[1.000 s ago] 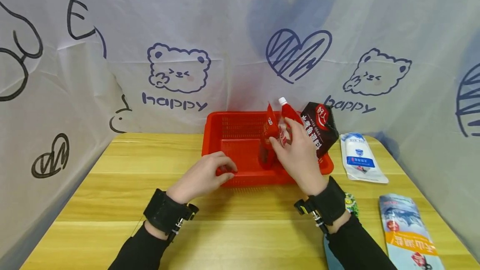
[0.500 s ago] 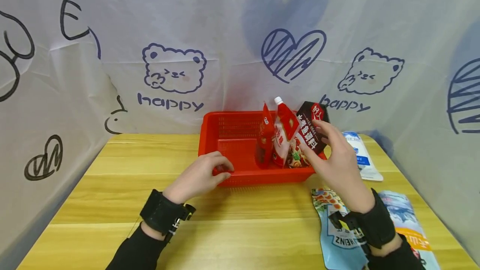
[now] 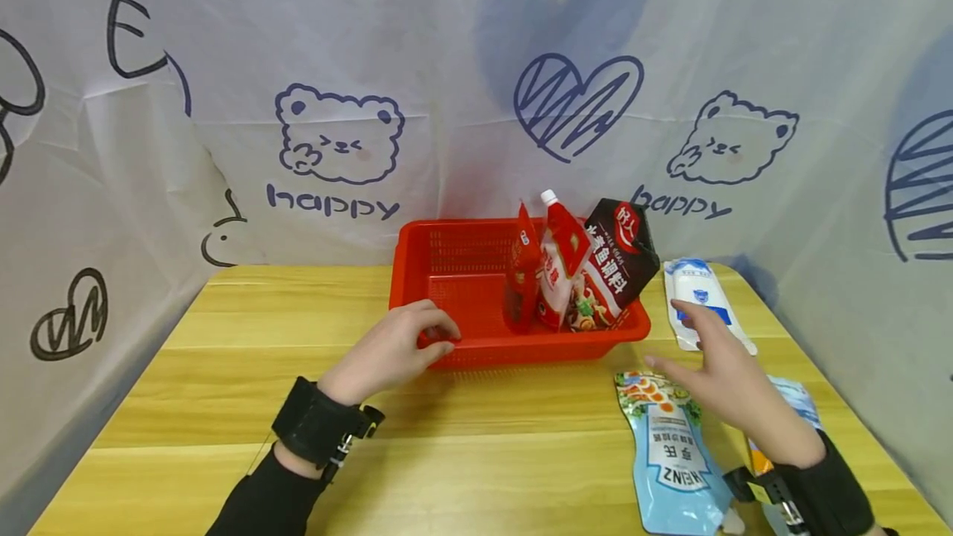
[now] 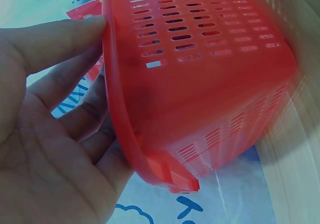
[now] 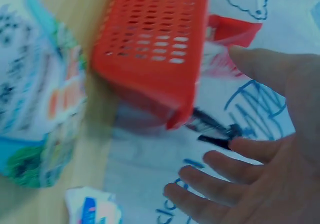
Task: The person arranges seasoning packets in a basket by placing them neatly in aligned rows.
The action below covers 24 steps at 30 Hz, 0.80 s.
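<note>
My left hand (image 3: 395, 350) grips the near left rim of a red plastic basket (image 3: 476, 354); in the left wrist view its thumb lies on the outer side of the rim and the fingers pass behind it. Three packs stand on the basket's right side: a narrow red packet (image 3: 523, 271), a red-and-white spouted pouch (image 3: 560, 263), and a dark seasoning packet (image 3: 621, 255) tilted over the right rim. My right hand (image 3: 737, 379), fingers spread and holding nothing, hovers over the table right of the basket. A light-blue Heinz pouch (image 3: 677, 461) lies just left of it.
A white-and-blue packet (image 3: 700, 296) lies flat at the back right. Partly under my right forearm is a blue-and-orange packet (image 3: 797, 399). Behind the wooden table (image 3: 223, 404) hangs a white cloth (image 3: 462, 64) with drawings, close to the basket's back.
My right hand has let go of the packs in the basket and moved right over the table. The Heinz pouch is now uncovered. My left hand stays on the basket rim.
</note>
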Tool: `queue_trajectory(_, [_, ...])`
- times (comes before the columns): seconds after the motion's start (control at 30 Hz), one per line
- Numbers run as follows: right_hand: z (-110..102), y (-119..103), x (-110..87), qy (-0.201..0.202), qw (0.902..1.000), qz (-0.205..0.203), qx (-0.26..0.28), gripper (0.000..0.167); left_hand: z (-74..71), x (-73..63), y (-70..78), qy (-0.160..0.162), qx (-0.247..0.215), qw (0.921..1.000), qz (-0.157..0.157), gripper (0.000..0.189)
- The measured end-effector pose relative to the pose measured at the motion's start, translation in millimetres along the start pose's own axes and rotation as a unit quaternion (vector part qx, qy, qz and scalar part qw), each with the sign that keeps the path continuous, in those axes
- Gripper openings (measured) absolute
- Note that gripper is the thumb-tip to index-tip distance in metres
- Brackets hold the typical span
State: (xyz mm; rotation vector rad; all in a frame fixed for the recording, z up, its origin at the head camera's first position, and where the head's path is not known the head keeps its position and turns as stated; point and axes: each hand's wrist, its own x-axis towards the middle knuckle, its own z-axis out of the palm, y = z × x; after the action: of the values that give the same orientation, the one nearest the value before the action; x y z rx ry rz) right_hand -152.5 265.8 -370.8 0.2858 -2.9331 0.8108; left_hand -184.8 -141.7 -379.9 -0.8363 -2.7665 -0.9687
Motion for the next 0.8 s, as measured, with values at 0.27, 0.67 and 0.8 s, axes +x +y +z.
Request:
queue_trajectory(0.27, [21, 35, -1.9, -0.065, 0.9949, 0.045, -0.063, 0.099, -1.7, 0.1, 1.1, -0.001, 0.003, 1.0000, -0.001, 0.014])
queue_trajectory(0.67, [33, 54, 2.4, -0.161, 0.9705, 0.140, -0.112, 0.123, -0.7, -0.1, 0.6, -0.003, 0.004, 1.0000, -0.004, 0.015])
queue_trajectory(0.8, [32, 55, 3.6, -0.166, 0.9674, 0.172, -0.083, 0.123, -0.6, 1.5, 0.2, -0.002, 0.001, 1.0000, 0.000, 0.015])
